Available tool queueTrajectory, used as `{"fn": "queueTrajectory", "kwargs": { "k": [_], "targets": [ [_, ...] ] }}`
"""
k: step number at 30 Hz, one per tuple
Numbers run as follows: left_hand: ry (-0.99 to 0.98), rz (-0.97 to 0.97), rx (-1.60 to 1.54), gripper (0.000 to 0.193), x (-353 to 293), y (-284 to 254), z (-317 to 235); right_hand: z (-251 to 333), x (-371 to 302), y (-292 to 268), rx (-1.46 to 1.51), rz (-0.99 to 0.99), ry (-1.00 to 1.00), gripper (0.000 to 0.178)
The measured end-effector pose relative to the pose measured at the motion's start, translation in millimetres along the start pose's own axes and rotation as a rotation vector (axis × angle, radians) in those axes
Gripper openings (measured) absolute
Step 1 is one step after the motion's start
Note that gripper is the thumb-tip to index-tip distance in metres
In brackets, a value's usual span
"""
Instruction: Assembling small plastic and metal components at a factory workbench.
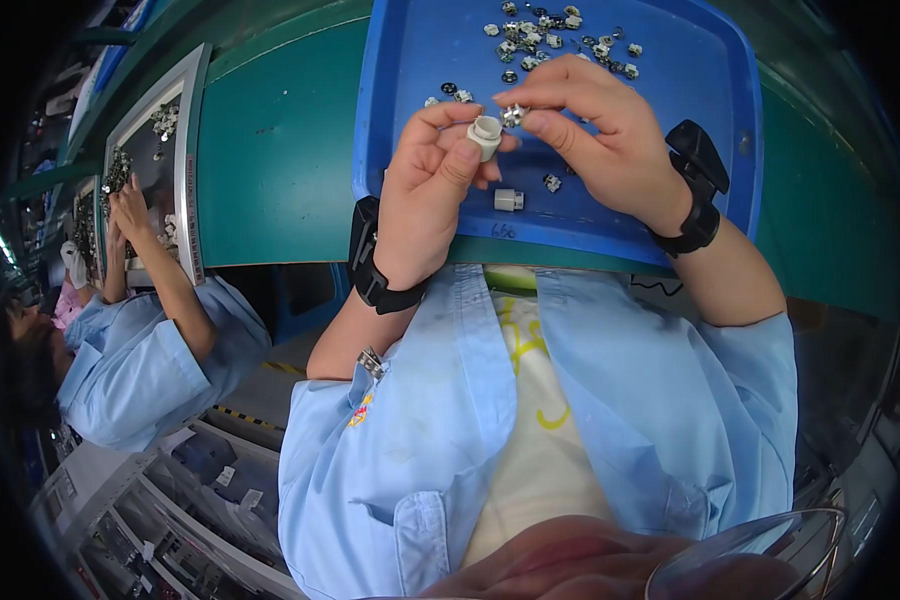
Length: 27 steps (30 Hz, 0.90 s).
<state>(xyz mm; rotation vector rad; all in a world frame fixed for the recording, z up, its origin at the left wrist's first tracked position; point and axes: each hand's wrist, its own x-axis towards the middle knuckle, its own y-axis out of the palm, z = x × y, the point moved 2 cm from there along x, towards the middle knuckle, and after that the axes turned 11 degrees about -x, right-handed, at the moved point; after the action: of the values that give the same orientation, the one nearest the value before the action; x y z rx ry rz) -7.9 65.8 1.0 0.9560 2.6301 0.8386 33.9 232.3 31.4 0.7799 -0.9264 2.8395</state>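
Note:
My left hand (432,180) grips a small white plastic sleeve (484,138) between thumb and fingers, with its round open end tilted up. Just right of that opening, my right hand (595,130) pinches a small silvery metal part (513,116) between thumb and index finger. The two pieces are very close; I cannot tell whether they touch. Both hands are over a blue tray (410,40). Below them in the tray lie another white sleeve (508,200) and a small metal-and-white part (552,183).
Several small metal-and-white parts (530,40) lie scattered at the tray's far side. The tray rests on a green table (270,170). On the left, a co-worker's hands (130,210) handle small parts over a pale-framed tray (192,150). Shelving (180,510) stands at lower left.

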Motion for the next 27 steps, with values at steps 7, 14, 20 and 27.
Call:
{"fn": "queueTrajectory", "kwargs": {
  "k": [7, 14, 20, 27],
  "targets": [
    [-0.059, 0.051, -0.128, 0.022, -5, 0, 0, 6, 0, 3, -0.119, 0.01, -0.11, 0.022],
    [0.01, -0.04, -0.037, 0.021, -6, 6, 3, 11, -1, 5, -0.157, -0.004, -0.173, 0.023],
    [0.087, -0.041, 0.014, 0.021, -10, 11, 4, 16, -3, 4, -0.183, -0.032, -0.202, 0.024],
    [0.109, -0.004, 0.036, 0.022, -11, 14, -2, 23, -5, 1, -0.315, -0.081, -0.307, 0.026]
  ]
}}
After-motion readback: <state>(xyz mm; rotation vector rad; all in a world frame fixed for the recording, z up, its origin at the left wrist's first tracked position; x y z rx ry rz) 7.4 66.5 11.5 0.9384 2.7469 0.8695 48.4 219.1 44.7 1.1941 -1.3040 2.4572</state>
